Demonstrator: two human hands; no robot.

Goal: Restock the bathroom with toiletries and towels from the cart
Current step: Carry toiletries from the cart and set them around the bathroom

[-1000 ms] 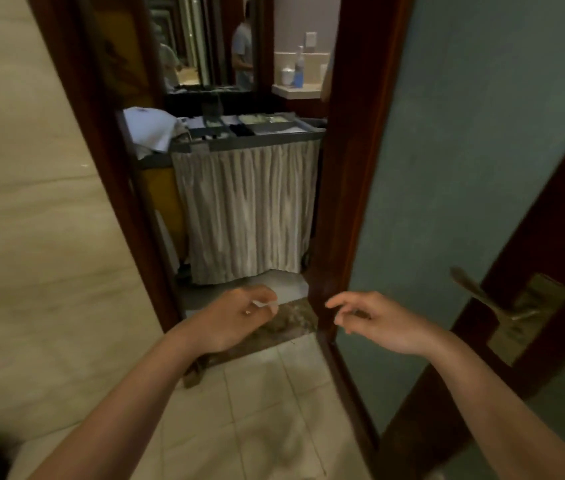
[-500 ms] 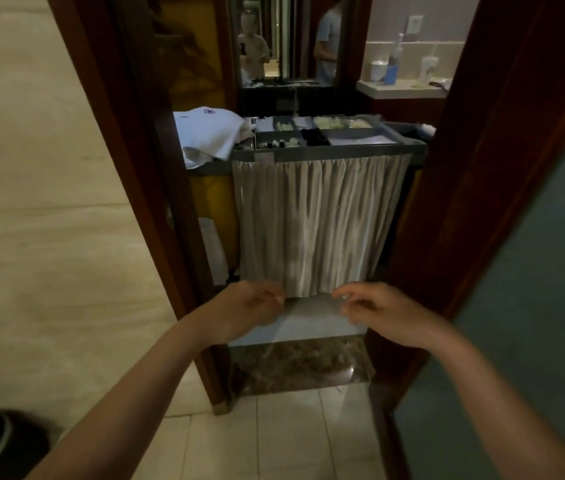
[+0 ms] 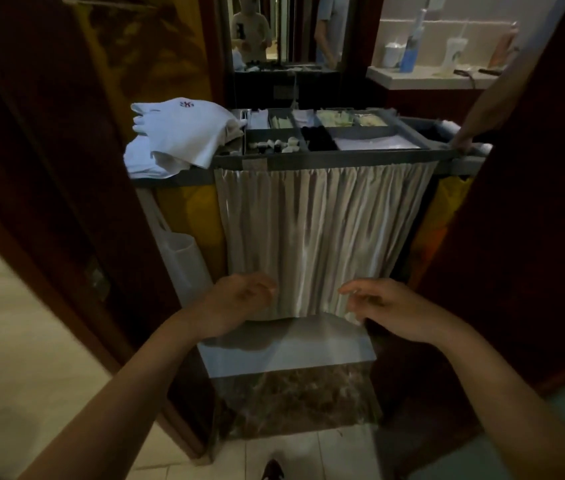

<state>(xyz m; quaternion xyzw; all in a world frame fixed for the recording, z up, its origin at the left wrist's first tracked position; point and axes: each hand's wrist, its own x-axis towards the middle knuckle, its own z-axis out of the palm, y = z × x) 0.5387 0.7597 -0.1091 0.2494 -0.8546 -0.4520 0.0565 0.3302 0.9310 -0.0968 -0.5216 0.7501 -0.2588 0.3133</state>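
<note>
White towels [image 3: 177,133] lie well beyond slack, empty left grip [image 3: 239,301] and right grip [image 3: 390,308].

The cart [image 3: 326,163] is much nearer now, its curtain [image 3: 326,237] hanging right ahead. The left hand [image 3: 239,303] and right hand [image 3: 395,310], a second ago over the floor tiles [image 3: 339,455], now sit before the curtain's lower hem. On the cart's right rim another person's hand [image 3: 462,142] now shows.
</note>
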